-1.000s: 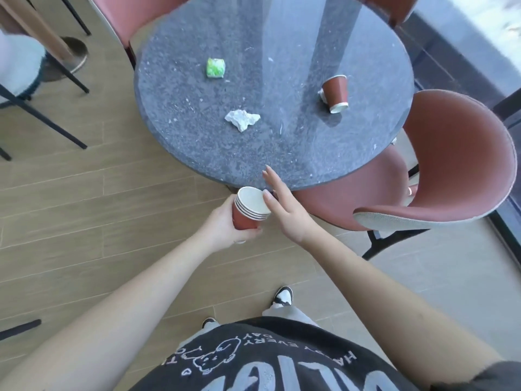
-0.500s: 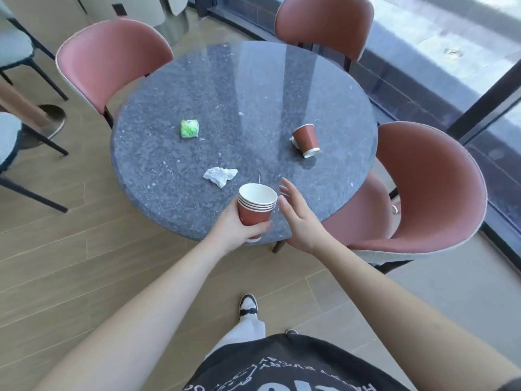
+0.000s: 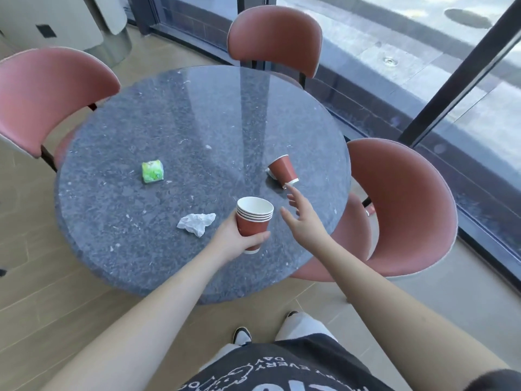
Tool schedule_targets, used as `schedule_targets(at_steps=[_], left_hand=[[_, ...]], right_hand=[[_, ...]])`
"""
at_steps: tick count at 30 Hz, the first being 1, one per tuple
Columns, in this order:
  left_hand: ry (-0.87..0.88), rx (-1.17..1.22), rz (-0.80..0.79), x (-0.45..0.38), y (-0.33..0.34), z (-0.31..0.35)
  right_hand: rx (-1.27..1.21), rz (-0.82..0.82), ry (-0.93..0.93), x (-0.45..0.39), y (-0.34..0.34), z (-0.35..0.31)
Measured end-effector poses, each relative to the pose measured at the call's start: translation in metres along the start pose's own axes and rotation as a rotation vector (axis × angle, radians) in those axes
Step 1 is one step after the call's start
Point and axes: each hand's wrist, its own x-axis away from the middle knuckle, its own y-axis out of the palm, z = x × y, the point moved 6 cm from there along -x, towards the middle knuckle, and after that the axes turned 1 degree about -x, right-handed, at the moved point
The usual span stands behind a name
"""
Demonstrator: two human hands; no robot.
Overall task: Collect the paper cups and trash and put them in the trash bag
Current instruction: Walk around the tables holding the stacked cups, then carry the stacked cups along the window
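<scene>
A round table point(image 3: 174, 122) with a dark grey speckled stone top stood on a floor of pale wood-look planks point(image 3: 42, 277), its polished surface mirroring the window frame as long vertical streaks. Three pink-red shell chairs ringed it: one at the left point(image 3: 48, 88), one on the far side point(image 3: 275, 38), one at the right point(image 3: 400, 204). Beyond the far and right chairs ran floor-to-ceiling glazing with dark frames point(image 3: 456, 69), looking onto a wet grey terrace outside. On the tabletop lay a small green packet point(image 3: 152, 171) toward the left, a crumpled white tissue point(image 3: 196, 223) nearer the person, and a single red paper cup point(image 3: 283, 171) tipped on its side toward the right edge, its white rim pointing toward the person. The left hand point(image 3: 234, 241) was wrapped around a stack of red paper cups point(image 3: 253, 221), held upright above the near part of the table, white interior showing. The right hand point(image 3: 304, 221) was empty, its fingers spread and stretched toward the fallen cup, the fingertips just short of its rim. A dark printed shirt point(image 3: 282, 371), pale trousers and a black-and-white shoe point(image 3: 242, 335) showed at the bottom edge.
</scene>
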Motion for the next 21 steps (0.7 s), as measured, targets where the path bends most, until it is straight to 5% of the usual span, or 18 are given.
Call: schedule_targets(at_steps=[7, 21], left_hand=[[-0.048, -0.030, 0.016, -0.040, 0.007, 0.013], [-0.228, -0.037, 0.112, -0.089, 0.007, 0.017]], right_hand=[[0.168, 0.081, 0.125, -0.083, -0.033, 0.011], [0.492, -0.184, 0.187, -0.198, -0.013, 0.026]])
